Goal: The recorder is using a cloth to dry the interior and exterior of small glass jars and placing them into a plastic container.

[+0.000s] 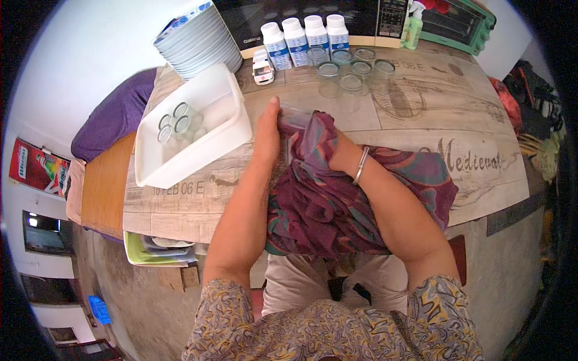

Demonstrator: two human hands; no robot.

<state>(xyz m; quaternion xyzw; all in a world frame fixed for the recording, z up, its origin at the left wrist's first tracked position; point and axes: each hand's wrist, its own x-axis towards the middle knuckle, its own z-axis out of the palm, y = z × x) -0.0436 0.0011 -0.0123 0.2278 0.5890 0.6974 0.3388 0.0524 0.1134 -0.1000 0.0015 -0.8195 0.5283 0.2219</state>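
My left hand [270, 128] holds a clear glass [295, 118] by its side, thumb up, above the wood-patterned table. At the glass's right end, my right hand [342, 151] grips a bunched part of a maroon and teal patterned cloth [316, 194] against it; the fingers are hidden by the cloth. The rest of the cloth spreads over the table edge beneath my right forearm. To the left, a white plastic tub [194, 158] holds several glasses [174, 122] lying tilted. Behind my hands, several clear glasses [351, 83] stand grouped on the table.
At the back stand several white bottles [298, 43], a toy ambulance van [263, 67], a stack of bowls [198, 45], a microwave oven [352, 22], a green spray bottle [413, 27] and a green toaster oven [456, 27]. A lime-green basket [135, 252] sits below the table's left edge.
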